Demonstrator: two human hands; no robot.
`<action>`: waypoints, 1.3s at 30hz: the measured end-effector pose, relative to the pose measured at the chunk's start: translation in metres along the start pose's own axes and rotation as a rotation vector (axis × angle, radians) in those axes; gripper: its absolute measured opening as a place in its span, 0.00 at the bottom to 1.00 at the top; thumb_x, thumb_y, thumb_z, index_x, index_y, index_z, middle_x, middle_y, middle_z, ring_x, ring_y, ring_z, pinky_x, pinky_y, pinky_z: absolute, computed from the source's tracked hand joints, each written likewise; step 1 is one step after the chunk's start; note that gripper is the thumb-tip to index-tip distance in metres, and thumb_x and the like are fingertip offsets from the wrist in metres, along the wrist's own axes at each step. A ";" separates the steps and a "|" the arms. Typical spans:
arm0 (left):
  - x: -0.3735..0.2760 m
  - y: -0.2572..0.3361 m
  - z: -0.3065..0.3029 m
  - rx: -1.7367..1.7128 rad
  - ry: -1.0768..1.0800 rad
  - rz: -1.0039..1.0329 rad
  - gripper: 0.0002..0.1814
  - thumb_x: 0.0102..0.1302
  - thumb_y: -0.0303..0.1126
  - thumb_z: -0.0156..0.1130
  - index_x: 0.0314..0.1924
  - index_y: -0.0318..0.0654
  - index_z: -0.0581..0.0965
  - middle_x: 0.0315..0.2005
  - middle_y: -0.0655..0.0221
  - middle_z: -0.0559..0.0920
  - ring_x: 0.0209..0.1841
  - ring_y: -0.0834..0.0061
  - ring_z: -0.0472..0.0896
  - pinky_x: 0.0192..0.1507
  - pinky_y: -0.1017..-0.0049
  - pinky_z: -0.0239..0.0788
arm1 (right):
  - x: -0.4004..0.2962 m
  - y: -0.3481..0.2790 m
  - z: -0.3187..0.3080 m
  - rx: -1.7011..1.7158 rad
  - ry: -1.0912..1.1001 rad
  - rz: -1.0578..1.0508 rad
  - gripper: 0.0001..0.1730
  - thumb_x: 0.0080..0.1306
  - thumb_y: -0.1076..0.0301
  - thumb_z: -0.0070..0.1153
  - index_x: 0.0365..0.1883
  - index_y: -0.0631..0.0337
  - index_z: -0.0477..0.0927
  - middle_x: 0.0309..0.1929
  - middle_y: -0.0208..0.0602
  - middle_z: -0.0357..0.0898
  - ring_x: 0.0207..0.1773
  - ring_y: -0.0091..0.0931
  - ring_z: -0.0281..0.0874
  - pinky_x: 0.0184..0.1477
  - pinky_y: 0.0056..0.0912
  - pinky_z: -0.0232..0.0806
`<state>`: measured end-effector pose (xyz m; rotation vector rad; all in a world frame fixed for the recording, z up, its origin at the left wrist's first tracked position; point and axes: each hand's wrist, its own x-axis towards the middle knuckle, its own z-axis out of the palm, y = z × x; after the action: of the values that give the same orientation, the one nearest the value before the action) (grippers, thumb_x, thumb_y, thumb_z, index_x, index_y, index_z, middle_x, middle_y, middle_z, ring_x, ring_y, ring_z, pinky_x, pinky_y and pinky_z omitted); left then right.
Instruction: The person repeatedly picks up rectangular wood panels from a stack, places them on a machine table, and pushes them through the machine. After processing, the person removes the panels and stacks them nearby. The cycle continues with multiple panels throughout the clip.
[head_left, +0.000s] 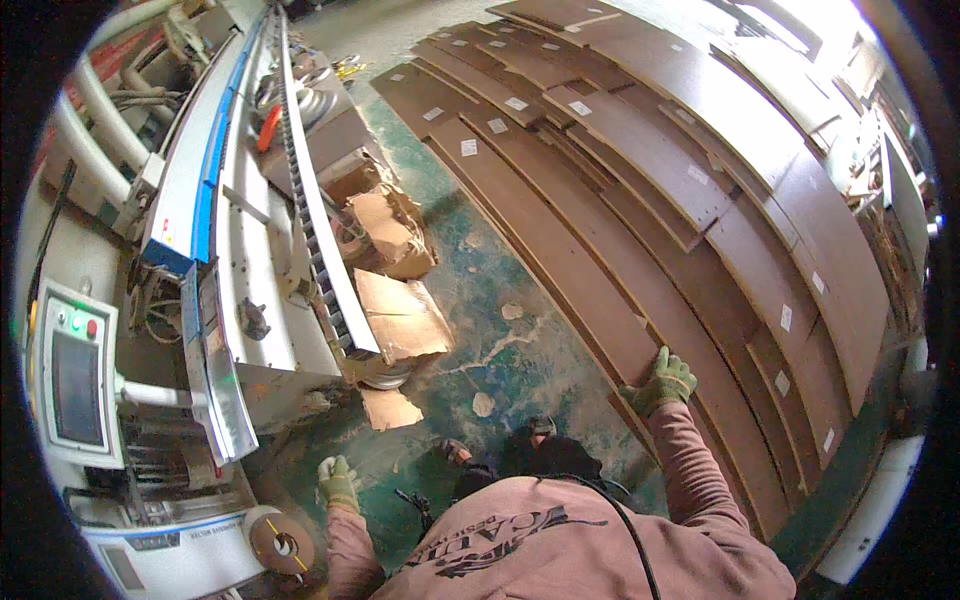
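My right hand (666, 386), in a green work glove, spans a narrow brown panel (536, 240) at the near side of the stacks. Its thumb lies at the panel's left edge and its fingers reach the right edge. The panel lies flat, with a white label (469, 147) near its far end. More brown panels (645, 247) lie beside it in stepped stacks. My left hand (337, 481), in a pale green glove, hangs low on the left over the floor. Nothing shows in it, and its fingers are loosely apart.
An edge-banding machine with a roller rail (319, 247) runs along the left. Its control panel (79, 375) and a roll of brown edge tape (282, 541) stand nearer me. Torn cardboard (401, 311) lies beside the rail. Green worn floor (480, 300) separates machine and stacks.
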<state>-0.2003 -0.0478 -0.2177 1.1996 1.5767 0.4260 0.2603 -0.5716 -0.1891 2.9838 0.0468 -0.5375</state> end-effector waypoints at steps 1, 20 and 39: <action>-0.012 0.008 0.011 -0.002 -0.110 -0.012 0.21 0.71 0.39 0.67 0.60 0.46 0.73 0.52 0.66 0.80 0.48 0.63 0.81 0.49 0.58 0.76 | 0.002 0.000 -0.008 0.025 -0.025 -0.009 0.71 0.39 0.33 0.78 0.77 0.57 0.61 0.67 0.47 0.70 0.68 0.44 0.70 0.67 0.51 0.66; -0.302 0.169 0.210 -0.824 -1.355 -0.223 0.26 0.71 0.49 0.69 0.62 0.44 0.78 0.51 0.69 0.84 0.49 0.68 0.84 0.52 0.64 0.80 | -0.267 0.000 -0.054 0.678 0.458 -0.662 0.61 0.48 0.51 0.82 0.76 0.60 0.63 0.58 0.51 0.79 0.59 0.46 0.79 0.58 0.44 0.74; -0.149 0.214 -0.055 -0.418 -0.032 1.065 0.31 0.66 0.58 0.71 0.50 0.34 0.85 0.40 0.66 0.88 0.39 0.74 0.82 0.44 0.67 0.73 | -0.370 -0.267 0.000 0.786 0.120 -1.274 0.30 0.65 0.47 0.70 0.55 0.60 0.81 0.49 0.47 0.87 0.48 0.43 0.86 0.50 0.45 0.76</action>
<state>-0.1568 -0.0661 0.0445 1.6038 0.6355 1.3261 -0.1000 -0.3108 -0.0868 3.2426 2.2815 -0.4952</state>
